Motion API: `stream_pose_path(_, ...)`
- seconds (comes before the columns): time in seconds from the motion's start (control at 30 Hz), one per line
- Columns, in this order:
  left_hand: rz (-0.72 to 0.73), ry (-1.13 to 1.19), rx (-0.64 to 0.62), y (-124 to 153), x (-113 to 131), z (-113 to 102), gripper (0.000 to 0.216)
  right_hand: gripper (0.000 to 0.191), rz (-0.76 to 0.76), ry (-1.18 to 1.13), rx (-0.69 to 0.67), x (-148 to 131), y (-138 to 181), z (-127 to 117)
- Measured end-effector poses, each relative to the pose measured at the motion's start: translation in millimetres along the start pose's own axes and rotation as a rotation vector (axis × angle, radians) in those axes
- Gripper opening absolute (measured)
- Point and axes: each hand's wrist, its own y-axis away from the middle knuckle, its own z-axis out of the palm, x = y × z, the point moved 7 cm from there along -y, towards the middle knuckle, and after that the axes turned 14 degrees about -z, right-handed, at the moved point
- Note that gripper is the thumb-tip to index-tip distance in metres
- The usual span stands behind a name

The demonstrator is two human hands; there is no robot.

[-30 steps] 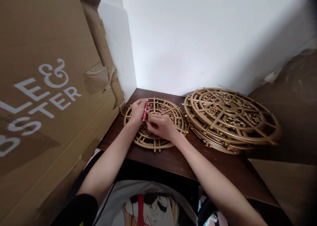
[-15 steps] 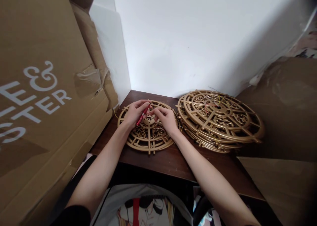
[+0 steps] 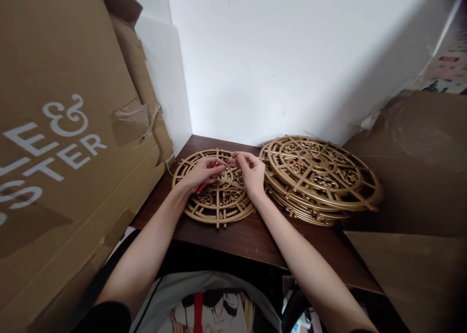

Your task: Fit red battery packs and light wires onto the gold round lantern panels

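Note:
A round gold openwork disc (image 3: 215,204) lies flat on the dark wooden table (image 3: 248,238) in front of me. My left hand (image 3: 199,173) rests over its left half, fingers curled around a slim red tool (image 3: 207,177) whose tip points at the disc's centre. My right hand (image 3: 251,170) hovers over the disc's upper right part, thumb and fingers pinched together on something too small to name. A thin yellow wire (image 3: 170,167) sticks out at the disc's left edge.
A stack of several larger gold discs (image 3: 321,180) with loose wires at its hub sits to the right. A big printed cardboard box (image 3: 69,143) leans at the left. Brown cardboard (image 3: 412,153) bounds the right, and a white wall stands behind.
My right hand has lifted and shifted towards the far right of the disc. My left hand has tilted the red tool lower, towards the hub. The camera view rose slightly.

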Motion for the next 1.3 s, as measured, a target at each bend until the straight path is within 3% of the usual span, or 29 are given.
stream_pose_path(0.17, 0.036, 0.168, 0.064, -3.6, 1.6, -9.7, 0.024, 0.026, -0.25, 0.56, -0.305, -10.1, 7.4, 14.7)
stream_pose_path(0.27, 0.049, 0.237, 0.089, -5.6, 1.4, -13.4, 0.023, 0.027, -0.32, 0.862, -0.41, -12.0, 14.2, 22.8)
stream_pose_path(0.47, 0.023, 0.273, 0.081, -6.7, 0.0, -12.0, 0.021, 0.032, -0.315, 1.075, -0.53, -2.0, 23.1, 31.1)
stream_pose_path(0.63, 0.016, 0.265, 0.098, -4.6, 1.1, -10.3, 0.019, 0.034, -0.271, 1.09, -0.611, 5.3, 26.5, 35.9)
stream_pose_path(0.93, 0.056, 0.216, 0.091, -2.1, 3.9, -7.8, 0.021, 0.038, -0.228, 0.972, -0.568, 9.1, 23.3, 33.7)
stream_pose_path(1.1, 0.153, 0.129, 0.228, 1.0, 7.4, -13.6, 0.022, 0.035, -0.171, 0.719, -0.414, 3.0, 15.7, 25.9)
stream_pose_path(1.3, 0.148, 0.034, 0.381, 3.3, 7.1, -20.6, 0.022, 0.019, -0.19, 0.382, -0.136, -9.8, 9.2, 14.8)
